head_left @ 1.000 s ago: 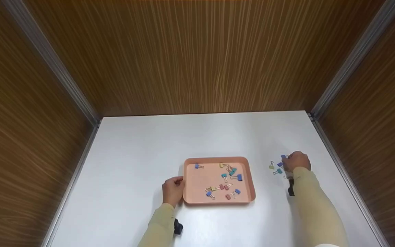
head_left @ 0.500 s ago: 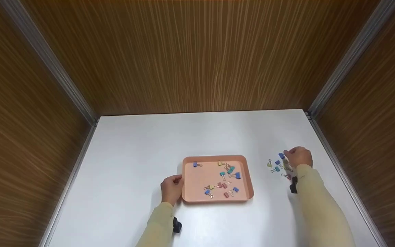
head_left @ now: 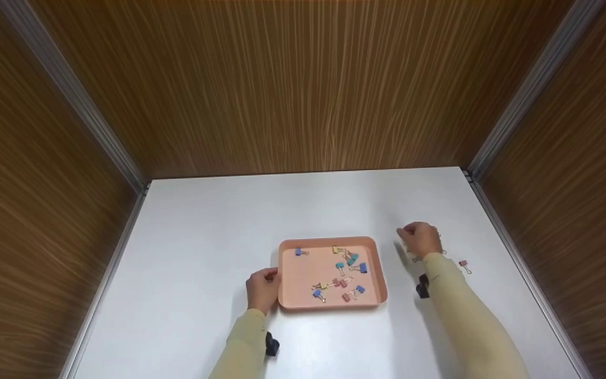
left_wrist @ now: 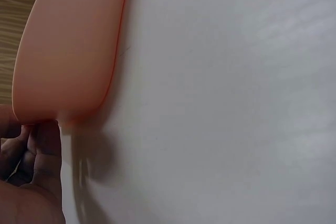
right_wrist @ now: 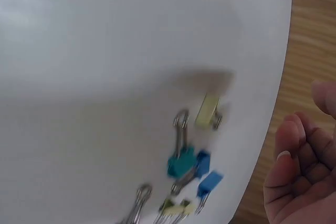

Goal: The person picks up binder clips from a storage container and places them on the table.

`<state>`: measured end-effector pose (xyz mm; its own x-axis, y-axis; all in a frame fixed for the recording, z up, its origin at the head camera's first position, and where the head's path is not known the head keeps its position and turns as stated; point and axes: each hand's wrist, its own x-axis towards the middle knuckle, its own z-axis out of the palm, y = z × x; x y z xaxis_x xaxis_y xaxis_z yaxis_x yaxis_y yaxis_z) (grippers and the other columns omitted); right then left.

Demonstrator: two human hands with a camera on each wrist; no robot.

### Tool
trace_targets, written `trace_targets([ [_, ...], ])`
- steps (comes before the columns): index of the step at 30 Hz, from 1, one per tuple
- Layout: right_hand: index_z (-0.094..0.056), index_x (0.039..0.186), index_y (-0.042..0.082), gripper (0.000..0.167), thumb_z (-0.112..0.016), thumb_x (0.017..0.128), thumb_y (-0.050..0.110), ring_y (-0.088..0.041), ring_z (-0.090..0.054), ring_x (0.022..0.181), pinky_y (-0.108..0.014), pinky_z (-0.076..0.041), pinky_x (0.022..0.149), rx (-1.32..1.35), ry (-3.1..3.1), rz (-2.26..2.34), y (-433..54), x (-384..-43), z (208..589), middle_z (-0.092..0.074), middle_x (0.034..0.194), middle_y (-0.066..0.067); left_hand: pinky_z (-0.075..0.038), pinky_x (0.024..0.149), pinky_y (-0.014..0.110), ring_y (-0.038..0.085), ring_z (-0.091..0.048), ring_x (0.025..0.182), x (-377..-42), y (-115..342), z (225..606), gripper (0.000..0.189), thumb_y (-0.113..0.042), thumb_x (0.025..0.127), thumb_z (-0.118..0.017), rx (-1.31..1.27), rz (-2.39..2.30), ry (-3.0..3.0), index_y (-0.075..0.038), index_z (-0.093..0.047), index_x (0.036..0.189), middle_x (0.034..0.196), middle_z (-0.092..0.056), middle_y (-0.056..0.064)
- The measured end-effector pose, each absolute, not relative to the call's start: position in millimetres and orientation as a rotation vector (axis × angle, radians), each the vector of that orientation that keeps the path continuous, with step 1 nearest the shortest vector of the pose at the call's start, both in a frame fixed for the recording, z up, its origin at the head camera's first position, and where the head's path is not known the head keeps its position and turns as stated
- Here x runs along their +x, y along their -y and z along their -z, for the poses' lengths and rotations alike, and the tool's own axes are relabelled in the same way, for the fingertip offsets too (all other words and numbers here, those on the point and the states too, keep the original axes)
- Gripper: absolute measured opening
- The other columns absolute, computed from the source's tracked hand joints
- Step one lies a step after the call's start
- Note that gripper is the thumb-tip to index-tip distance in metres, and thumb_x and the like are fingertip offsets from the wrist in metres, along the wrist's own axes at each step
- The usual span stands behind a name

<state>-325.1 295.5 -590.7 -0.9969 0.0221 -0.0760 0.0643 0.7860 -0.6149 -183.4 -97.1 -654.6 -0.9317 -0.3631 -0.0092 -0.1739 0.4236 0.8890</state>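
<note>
My L grip pinches the pink tray, my R grip is half curled by binder clips on the bench (can't tell if it's got 1), so I should hold tray still & pinch 1 by 1.

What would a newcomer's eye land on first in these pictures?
Most likely the pink tray on the white table, scattered with colourful binder clips and gripped at its left edge by the left hand. Next, perhaps the right hand, to the tray's right, with loose clips clustered on the tabletop in the right wrist view. The brown wood-grain panel behind the table also dominates the head view.
</note>
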Motion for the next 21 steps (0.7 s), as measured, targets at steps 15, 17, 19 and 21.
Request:
trace_targets([
  [15,-0.07,0.105,0.004,0.028,-0.065,0.092,0.028,-0.027,-0.064,0.091,-0.04,-0.053,0.082,-0.12,-2.901,0.794,-228.2,-311.6,591.8,-0.068,0.098,-0.011,-0.052,0.071,0.033,0.015,-0.062,0.078,-186.8,93.6,653.6,0.014,-0.009,0.086,-0.068,0.478,1.526,2.485,-0.004,-0.074,0.098,0.083,-0.068,0.002],
  [17,-0.07,0.105,0.004,0.025,-0.065,0.092,0.025,-0.027,-0.064,0.092,-0.041,-0.053,0.083,-0.133,-2.895,0.763,-222.2,-311.5,592.5,-0.069,0.099,-0.011,-0.052,0.072,0.032,0.015,-0.062,0.078,-187.8,94.0,653.6,0.014,-0.009,0.086,-0.068,0.472,1.538,2.475,-0.003,-0.074,0.098,0.083,-0.069,0.002],
  [19,-0.071,0.104,0.004,0.023,-0.065,0.092,0.023,-0.026,-0.065,0.09,-0.04,-0.054,0.081,-0.138,-2.871,0.728,-216.8,-311.8,593.2,-0.069,0.096,-0.011,-0.052,0.071,0.032,0.015,-0.062,0.078,-188.7,94.1,653.7,0.015,-0.009,0.087,-0.068,0.468,1.538,2.476,-0.003,-0.074,0.099,0.083,-0.069,0.002],
  [21,-0.071,0.101,0.004,0.022,-0.066,0.091,0.023,-0.024,-0.065,0.084,-0.038,-0.054,0.077,-0.134,-2.851,0.682,-211.2,-312.1,593.2,-0.068,0.092,-0.009,-0.052,0.071,0.033,0.015,-0.062,0.078,-189.1,93.9,653.7,0.014,-0.009,0.086,-0.068,0.465,1.533,2.472,-0.003,-0.074,0.098,0.083,-0.069,0.002],
])
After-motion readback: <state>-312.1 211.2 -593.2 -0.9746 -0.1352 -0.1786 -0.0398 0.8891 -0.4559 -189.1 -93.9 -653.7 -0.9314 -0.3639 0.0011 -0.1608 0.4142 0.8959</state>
